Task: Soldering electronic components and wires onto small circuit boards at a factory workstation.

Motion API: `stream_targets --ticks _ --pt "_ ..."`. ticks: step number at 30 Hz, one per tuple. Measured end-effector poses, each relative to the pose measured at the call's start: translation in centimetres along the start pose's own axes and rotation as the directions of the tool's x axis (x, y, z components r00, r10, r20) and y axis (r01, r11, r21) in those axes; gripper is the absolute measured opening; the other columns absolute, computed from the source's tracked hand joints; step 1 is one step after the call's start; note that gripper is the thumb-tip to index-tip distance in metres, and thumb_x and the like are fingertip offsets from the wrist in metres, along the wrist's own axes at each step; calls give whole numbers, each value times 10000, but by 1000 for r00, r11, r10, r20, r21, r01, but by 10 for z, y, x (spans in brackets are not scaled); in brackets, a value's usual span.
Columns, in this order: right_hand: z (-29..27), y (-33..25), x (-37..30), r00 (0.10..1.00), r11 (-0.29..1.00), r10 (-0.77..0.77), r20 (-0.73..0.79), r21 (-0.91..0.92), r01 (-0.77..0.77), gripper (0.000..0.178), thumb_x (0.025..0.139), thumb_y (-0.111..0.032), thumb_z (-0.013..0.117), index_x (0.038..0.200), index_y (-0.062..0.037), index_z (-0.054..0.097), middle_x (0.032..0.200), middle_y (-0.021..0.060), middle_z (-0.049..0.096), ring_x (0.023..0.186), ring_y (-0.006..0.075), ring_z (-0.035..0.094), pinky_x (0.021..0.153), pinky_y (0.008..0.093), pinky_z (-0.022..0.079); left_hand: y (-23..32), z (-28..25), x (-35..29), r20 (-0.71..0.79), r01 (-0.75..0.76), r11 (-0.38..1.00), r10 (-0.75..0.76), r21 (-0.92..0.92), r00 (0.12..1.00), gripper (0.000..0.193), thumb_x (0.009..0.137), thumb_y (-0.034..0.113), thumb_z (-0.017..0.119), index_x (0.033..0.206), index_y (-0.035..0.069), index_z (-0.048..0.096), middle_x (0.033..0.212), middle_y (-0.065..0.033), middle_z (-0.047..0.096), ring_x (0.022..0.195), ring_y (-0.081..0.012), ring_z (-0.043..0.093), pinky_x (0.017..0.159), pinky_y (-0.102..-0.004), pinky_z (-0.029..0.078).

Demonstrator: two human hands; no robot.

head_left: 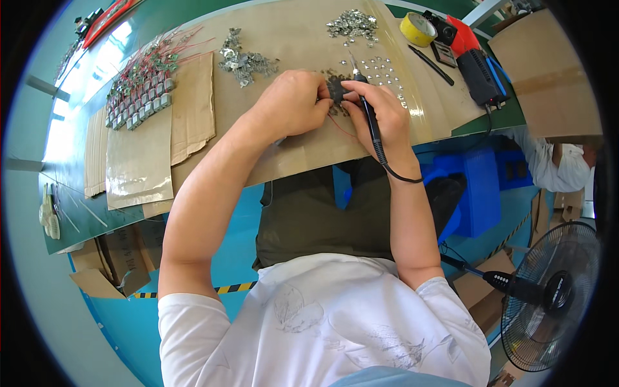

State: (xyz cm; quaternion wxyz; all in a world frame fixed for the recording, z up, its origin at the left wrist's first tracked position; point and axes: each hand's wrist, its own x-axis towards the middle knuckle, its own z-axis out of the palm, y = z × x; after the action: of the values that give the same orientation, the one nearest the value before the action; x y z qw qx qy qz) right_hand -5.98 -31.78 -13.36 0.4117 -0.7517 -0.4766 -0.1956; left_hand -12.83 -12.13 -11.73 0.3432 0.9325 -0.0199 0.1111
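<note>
Green bench (pixel 480 122); cardboard sheets (pixel 284 39); tape roll (pixel 417 29); metal bits (pixel 353 24).

The person wears a white short-sleeved T-shirt with a faint grey line drawing of leaves and petals across the chest, toward six o'clock. Both sleeves end above the elbow, leaving the forearms bare. Dark olive trousers show at the picture's centre, under the shirt's hem.
</note>
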Motion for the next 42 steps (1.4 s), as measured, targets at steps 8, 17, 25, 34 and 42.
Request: stream_targets --ticks 8,17,25,34,42 --pt "-9 -2 -18 939 886 338 -61 356 -296 308 989 -93 730 1292 -50 695 941 81 787 734 132 718 641 252 567 2 0 -3 17 8 999 -8 32 1000 192 856 168 749 912 -15 732 843 -187 736 800 -358 716 744 -430 560" --pt "-21 6 -42 913 781 375 -159 584 -219 124 975 -3 677 1072 48 734 688 36 659 528 49 570 470 199 432 3 4 -3 11 -30 996 29 86 1000 192 862 181 748 917 -2 739 853 -180 738 809 -364 714 752 -437 560" --pt "-20 11 -39 948 912 259 -187 370 -177 72 881 -1 706 927 10 761 662 -7 630 556 41 538 509 203 390 2 6 -3 2 -37 991 37 128 999 190 857 187 750 917 7 744 852 -175 737 806 -360 715 752 -435 564" --pt "-18 13 -39 951 915 240 -194 372 -155 79 877 -4 710 931 -1 767 662 -13 620 555 42 518 511 207 385 3 8 -3 -8 -23 988 24 151 1000 199 853 207 755 908 15 746 850 -170 733 789 -344 712 743 -432 562" --pt "-19 14 -40 954 918 232 -189 366 -151 79 881 -16 716 935 -6 771 661 -16 616 554 41 509 510 205 376 -1 12 -3 -45 -91 977 102 191 994 196 852 210 748 889 18 741 846 -170 734 802 -363 711 749 -447 561"
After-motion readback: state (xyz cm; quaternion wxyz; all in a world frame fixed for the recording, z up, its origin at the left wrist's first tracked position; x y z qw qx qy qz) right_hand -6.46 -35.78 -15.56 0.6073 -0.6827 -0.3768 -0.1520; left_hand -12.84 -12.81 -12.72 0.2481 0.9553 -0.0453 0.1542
